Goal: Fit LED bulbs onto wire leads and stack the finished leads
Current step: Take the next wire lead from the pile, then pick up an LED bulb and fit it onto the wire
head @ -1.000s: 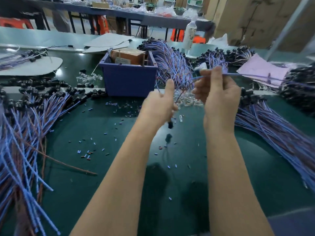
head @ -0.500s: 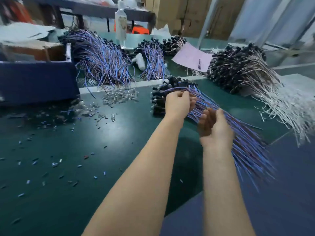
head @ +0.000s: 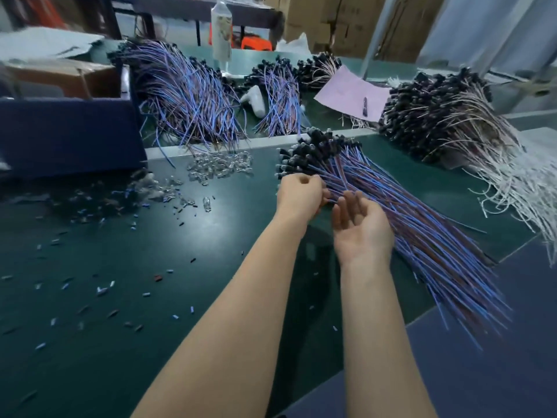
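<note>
**Blue-and-brown wire leads [head: 422, 236] with black caps, stacked at the right of the bench**

The stack fans across a dark green table mat [head: 120, 312]. Its capped ends point away from the person and its bare tails overhang the mat's near edge. A heap of clear LED bulbs [head: 220, 167] lies near the caps, to their left. Small blue and red offcuts [head: 102, 289] are scattered over the mat. A dark blue plastic bin [head: 69, 134] at the left holds a brown cardboard box [head: 60, 76].

Farther back lie a big heap of blue-violet leads [head: 187, 95] and a smaller bundle [head: 280, 98]. There is also a pink paper sheet [head: 346, 89] and a mound of black-capped pale wires [head: 446, 116]. A clear plastic bottle [head: 221, 28] stands behind, with cardboard cartons [head: 331, 22] beyond it.

The left hand [head: 298, 194] is knuckles-up with curled fingers at the stack's left edge. Those fingers hide whether it pinches a lead. The right hand [head: 361, 224] is just beside it, palm up, fingers slack, holding nothing.

A white object [head: 256, 99] between the far heaps is too blurred to identify. The bin and bottle are cut off by the frame.
</note>
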### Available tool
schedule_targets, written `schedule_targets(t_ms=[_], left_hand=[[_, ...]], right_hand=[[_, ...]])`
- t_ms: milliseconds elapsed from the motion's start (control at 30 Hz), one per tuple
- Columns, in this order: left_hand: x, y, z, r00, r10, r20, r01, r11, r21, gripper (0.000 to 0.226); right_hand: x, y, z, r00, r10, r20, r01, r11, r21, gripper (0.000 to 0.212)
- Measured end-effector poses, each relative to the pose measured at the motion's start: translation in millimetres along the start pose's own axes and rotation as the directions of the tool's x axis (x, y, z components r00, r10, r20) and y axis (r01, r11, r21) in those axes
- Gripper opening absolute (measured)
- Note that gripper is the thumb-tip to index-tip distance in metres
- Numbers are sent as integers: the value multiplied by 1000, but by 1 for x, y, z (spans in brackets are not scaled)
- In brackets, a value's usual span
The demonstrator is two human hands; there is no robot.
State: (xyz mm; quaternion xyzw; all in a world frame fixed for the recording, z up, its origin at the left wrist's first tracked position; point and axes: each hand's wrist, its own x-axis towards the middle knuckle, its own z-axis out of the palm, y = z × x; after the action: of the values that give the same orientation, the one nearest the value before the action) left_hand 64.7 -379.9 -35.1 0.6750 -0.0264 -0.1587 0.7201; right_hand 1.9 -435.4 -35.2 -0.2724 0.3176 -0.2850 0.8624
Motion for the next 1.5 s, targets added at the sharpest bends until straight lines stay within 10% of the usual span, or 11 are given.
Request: schedule_targets(t_ms=[167,367,633,833,1000,1100,1233,1333,1500], left_hand=[[-27,34,-81,908,229,-351,-291,947,-135,22],[-70,56,-211,589,204,-782,-497,855,-151,20],[-123,50,-332,287,24,-958,-550,822,-144,15],[-137,45,-365,231,-76,-970,-592,780,-202,13],[-138,45,-367,232,-112,-966,-643,727,-239,17],[-136,44,-364,237,-104,-966,-630,740,-234,15],[-130,45,-353,316,25,-948,-584,793,-174,15],[-126,44,-340,378,83,-922,-555,817,-154,21],[-123,44,-328,336,133,-932,-531,844,-71,21]], right_hand=[[-40,55,57,952,55,302,34,959,-283,25],[-116,155,113,653,255,713,413,669,-618,18],[-206,275,143,252,525,813,941,62,-332,14],[-238,314,149,310,551,775,948,-120,-293,24],[-237,306,146,468,407,784,712,351,-608,3],[-235,297,151,602,458,654,407,529,-745,31],[-227,273,157,506,632,587,80,644,-761,15],[-217,261,154,488,577,654,304,590,-748,31],[-212,266,149,502,487,715,744,180,-644,39]])
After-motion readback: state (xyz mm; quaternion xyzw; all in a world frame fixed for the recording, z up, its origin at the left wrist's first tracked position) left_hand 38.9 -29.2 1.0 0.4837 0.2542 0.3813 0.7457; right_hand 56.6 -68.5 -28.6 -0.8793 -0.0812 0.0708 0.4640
